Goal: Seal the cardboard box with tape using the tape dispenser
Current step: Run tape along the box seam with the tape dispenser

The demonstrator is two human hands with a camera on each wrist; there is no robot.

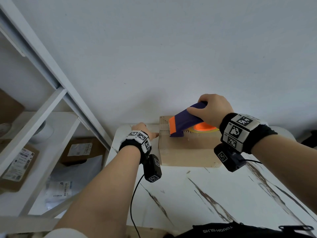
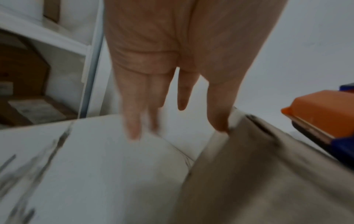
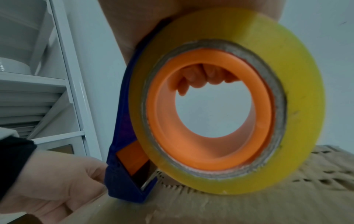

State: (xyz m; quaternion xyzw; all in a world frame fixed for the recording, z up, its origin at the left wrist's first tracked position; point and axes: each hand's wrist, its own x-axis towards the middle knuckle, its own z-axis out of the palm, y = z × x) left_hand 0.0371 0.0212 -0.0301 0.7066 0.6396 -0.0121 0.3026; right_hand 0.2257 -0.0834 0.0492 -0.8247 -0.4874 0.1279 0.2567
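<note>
A brown cardboard box (image 1: 187,152) stands at the far side of the white marbled table (image 1: 214,194). My right hand (image 1: 213,109) grips the blue-and-orange tape dispenser (image 1: 184,123) from above, its blade end low on the box top near the left edge. In the right wrist view the yellowish tape roll (image 3: 298,106) rests on the box top (image 3: 249,206), and curled fingers (image 3: 201,78) show through the orange hub. My left hand (image 1: 145,131) is beside the box's left side. Its fingers (image 2: 134,118) hang straight and the thumb touches the box's top edge (image 2: 241,121).
A white shelf unit (image 1: 42,103) stands to the left with labelled parcels (image 1: 18,162) and plastic mailers. A white wall is right behind the box. A black cable (image 1: 133,200) hangs from my left wrist camera.
</note>
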